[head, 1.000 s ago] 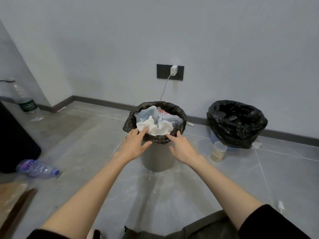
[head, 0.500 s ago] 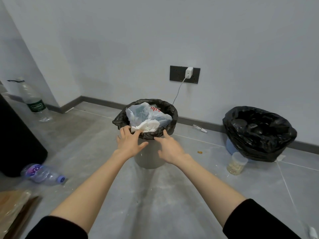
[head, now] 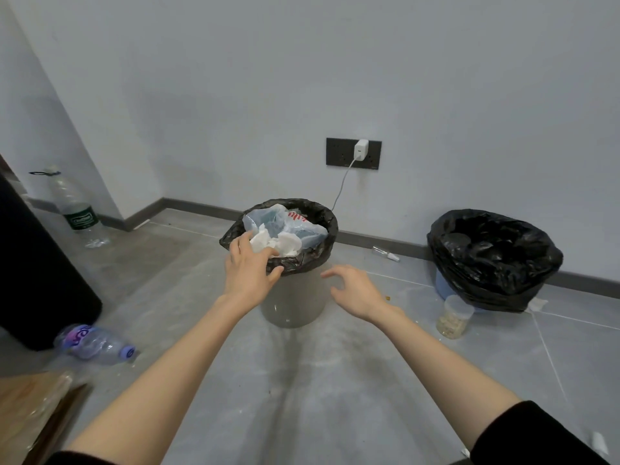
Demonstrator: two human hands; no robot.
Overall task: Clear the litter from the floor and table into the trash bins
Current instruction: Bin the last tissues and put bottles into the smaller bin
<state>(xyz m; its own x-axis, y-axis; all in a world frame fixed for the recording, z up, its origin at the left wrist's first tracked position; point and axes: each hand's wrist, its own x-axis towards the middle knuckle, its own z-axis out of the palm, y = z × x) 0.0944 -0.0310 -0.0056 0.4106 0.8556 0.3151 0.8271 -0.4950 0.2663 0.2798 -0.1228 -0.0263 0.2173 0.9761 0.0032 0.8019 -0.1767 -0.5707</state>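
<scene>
Open floor (head: 302, 380) fronts the grey bin (head: 292, 307) (mouth stuffed to the rim). A lying bottle (head: 97, 345) and dark block (head: 40, 280) crowd the floor's left edge; a jar (head: 454, 317) stands just beside the black-bagged bin (head: 493, 260).

Your sleeve (head: 536, 431) was black, your nearest bin (head: 292, 307) was grey with a black liner (head: 303, 260), its tissue (head: 283, 245) white, the far bin (head: 442, 286) blue under a black bag (head: 493, 253), the bottle (head: 95, 344) purple-labelled and purple-capped.
</scene>
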